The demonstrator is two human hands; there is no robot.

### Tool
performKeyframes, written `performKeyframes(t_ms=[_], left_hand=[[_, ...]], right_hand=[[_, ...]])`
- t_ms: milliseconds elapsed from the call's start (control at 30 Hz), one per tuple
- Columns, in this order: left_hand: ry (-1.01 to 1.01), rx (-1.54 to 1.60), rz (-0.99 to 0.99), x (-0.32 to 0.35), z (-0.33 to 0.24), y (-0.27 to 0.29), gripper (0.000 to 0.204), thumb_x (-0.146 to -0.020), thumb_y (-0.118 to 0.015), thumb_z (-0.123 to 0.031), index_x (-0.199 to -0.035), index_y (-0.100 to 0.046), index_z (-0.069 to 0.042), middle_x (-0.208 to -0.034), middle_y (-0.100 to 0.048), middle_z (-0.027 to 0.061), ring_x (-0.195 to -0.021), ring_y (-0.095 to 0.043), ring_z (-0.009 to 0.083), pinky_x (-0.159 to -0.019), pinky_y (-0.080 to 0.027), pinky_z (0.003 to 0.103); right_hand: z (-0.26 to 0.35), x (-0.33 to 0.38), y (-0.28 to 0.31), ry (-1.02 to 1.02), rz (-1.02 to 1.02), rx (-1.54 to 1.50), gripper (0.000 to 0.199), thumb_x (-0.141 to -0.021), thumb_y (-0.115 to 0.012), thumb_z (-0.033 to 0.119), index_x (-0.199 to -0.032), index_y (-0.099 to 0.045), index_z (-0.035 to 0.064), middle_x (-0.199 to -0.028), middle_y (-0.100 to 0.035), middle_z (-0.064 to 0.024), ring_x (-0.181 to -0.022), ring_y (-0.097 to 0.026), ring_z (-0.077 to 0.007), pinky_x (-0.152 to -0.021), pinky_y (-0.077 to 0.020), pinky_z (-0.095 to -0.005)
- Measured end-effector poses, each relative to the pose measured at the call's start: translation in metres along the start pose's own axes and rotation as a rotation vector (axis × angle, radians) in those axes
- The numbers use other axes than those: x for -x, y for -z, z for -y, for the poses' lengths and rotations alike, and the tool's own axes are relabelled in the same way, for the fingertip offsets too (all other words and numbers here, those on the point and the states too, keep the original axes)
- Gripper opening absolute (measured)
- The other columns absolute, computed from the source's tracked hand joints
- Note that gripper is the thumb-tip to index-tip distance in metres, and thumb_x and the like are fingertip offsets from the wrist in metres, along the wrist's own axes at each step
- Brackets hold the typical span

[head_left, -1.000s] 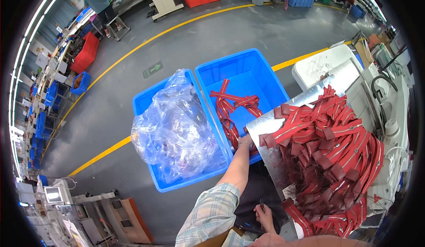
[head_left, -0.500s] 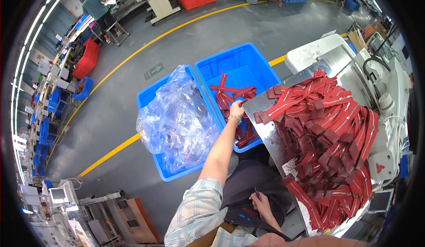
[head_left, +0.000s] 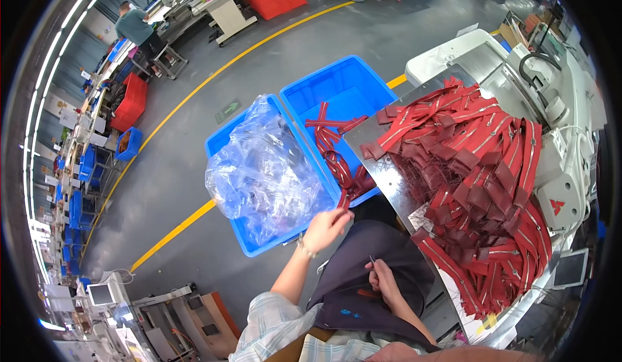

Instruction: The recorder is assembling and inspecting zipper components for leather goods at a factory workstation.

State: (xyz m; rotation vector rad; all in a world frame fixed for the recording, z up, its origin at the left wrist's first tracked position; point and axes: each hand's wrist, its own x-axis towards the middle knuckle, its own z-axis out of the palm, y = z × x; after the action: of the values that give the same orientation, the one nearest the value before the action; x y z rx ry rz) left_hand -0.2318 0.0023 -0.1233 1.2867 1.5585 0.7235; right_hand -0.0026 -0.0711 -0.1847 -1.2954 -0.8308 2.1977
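Note:
My left hand (head_left: 329, 228) is closed on the end of a red zipper (head_left: 343, 198) at the near edge of the right-hand blue bin (head_left: 382, 83). More red zippers lie in that bin, in a loose tangle along its middle and near end. Over my dark-clothed lap, my right hand (head_left: 383, 279) is closed around a small, dark, pointed tool (head_left: 372, 258); its exact kind is hard to make out. A big heap of red zippers (head_left: 479, 187) with darker fabric ends covers the metal tabletop (head_left: 370, 135) to my right.
Left of the zipper bin, another blue bin (head_left: 249, 248) holds crumpled clear plastic bags (head_left: 265, 174). A white machine (head_left: 560, 197) stands beyond the heap at the right. Across the yellow floor line, a person (head_left: 136, 28) stands at a workbench near red crates (head_left: 129, 103).
My left hand has drawn back from inside the bin toward me, and a zipper end now shows in its fingers. My right hand stays over my lap with the tool.

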Motion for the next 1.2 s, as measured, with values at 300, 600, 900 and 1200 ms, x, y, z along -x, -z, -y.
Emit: performKeyframes(t_ms=[300, 600, 900, 1200], left_hand=[[0.205, 0.412, 0.088, 0.055, 0.055, -0.039, 0.021, -0.090, -0.045, -0.011, -0.102, -0.059, -0.002, -0.065, -0.055, 0.0009, -0.045, -0.045, 0.0039, -0.042, -0.037, 0.018], [0.104, 0.192, -0.016, 0.058, 0.056, -0.047, 0.021, -0.089, -0.048, -0.019, -0.094, -0.063, -0.006, -0.066, -0.059, 0.0015, -0.045, -0.048, 0.0072, -0.045, -0.040, 0.023], [0.139, 0.185, 0.000, 0.059, 0.057, -0.048, 0.024, -0.089, -0.048, -0.021, -0.084, -0.062, -0.003, -0.068, -0.060, 0.0022, -0.049, -0.050, 0.0075, -0.048, -0.041, 0.022], [0.104, 0.179, 0.066, 0.069, 0.051, -0.046, 0.023, -0.088, -0.051, -0.021, -0.082, -0.061, -0.001, -0.067, -0.061, 0.0029, -0.052, -0.052, 0.0078, -0.050, -0.043, 0.023]], right_hand=[[0.026, -0.033, -0.002, -0.023, 0.103, 0.063, 0.029, -0.095, -0.038, 0.030, -0.096, -0.054, 0.0062, -0.058, -0.039, 0.0051, -0.041, -0.025, -0.0013, -0.037, -0.0165, -0.0180], [0.041, -0.095, 0.003, -0.079, 0.224, 0.089, 0.036, -0.094, -0.040, 0.035, -0.096, -0.056, 0.0031, -0.057, -0.044, 0.0041, -0.039, -0.027, -0.0009, -0.036, -0.0153, -0.0185], [0.046, -0.119, 0.003, -0.113, 0.288, 0.154, 0.035, -0.092, -0.044, 0.034, -0.094, -0.058, 0.0029, -0.057, -0.045, 0.0043, -0.038, -0.027, 0.0004, -0.035, -0.0157, -0.0172], [0.048, -0.112, -0.005, -0.090, 0.411, 0.003, 0.030, -0.092, -0.046, 0.028, -0.095, -0.058, 0.0001, -0.059, -0.046, 0.0028, -0.041, -0.028, 0.0001, -0.036, -0.0176, -0.0157]])
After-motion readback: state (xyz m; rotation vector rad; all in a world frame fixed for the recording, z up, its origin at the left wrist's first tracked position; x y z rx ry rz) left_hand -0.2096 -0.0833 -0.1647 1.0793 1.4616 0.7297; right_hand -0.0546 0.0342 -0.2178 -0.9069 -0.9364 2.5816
